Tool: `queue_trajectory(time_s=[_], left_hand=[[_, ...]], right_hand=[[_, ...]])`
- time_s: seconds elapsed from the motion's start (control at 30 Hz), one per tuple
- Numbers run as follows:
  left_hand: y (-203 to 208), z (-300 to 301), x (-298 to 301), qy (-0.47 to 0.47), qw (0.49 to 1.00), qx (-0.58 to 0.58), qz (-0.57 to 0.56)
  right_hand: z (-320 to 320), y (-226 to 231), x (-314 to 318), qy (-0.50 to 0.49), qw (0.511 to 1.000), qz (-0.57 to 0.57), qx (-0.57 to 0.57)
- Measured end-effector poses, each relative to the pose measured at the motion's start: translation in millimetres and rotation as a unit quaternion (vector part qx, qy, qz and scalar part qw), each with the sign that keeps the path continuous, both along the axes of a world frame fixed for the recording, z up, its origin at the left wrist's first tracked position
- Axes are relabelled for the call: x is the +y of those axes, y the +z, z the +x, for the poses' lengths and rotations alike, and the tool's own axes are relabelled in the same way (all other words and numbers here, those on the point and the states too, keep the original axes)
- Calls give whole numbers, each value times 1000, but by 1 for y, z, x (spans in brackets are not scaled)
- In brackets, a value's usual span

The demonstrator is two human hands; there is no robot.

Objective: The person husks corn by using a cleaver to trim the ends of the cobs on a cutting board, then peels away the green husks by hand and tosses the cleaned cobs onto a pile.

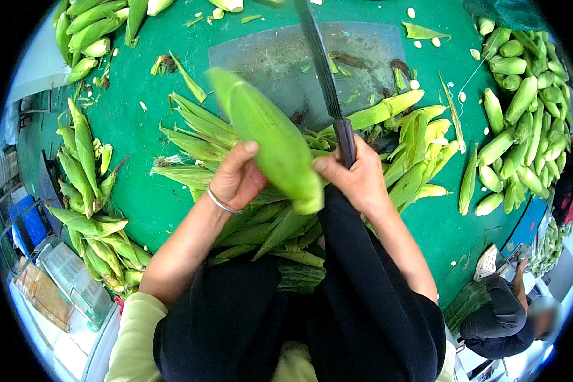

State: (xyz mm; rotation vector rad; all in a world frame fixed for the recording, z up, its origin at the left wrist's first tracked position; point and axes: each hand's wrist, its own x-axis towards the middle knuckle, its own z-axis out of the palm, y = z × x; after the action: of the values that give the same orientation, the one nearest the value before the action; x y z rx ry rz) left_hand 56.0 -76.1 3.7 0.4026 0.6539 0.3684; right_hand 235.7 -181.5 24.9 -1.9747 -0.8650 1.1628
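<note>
A green ear of corn, still in its husk, lies tilted across the middle with its cut end toward my lap. My left hand, with a silver bangle on the wrist, grips its side; most of the fingers are hidden behind it. The handle of a long dark knife is in my right hand, blade pointing away from me. My right thumb lies close to the ear's lower end; whether it touches cannot be told. Below both hands spreads a pile of husked-looking green leaves and ears.
A worn grey board lies on the green surface ahead. Trimmed ears are heaped at right. More leafy corn lies at left and far left. Small cut pieces are scattered about. Another person crouches at lower right.
</note>
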Motion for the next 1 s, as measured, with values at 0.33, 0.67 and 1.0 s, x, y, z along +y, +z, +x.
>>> queue_trajectory(time_s=[0.33,0.67,1.0], left_hand=[[28,-31,96,96,986,17,137],[23,-56,106,82,965,170,181],[-24,-60,88,304,911,227,162]], right_hand=[[-1,21,12,53,990,128,38],[13,9,0,114,989,74,-61],[16,5,-45,-37,988,-14,-149]])
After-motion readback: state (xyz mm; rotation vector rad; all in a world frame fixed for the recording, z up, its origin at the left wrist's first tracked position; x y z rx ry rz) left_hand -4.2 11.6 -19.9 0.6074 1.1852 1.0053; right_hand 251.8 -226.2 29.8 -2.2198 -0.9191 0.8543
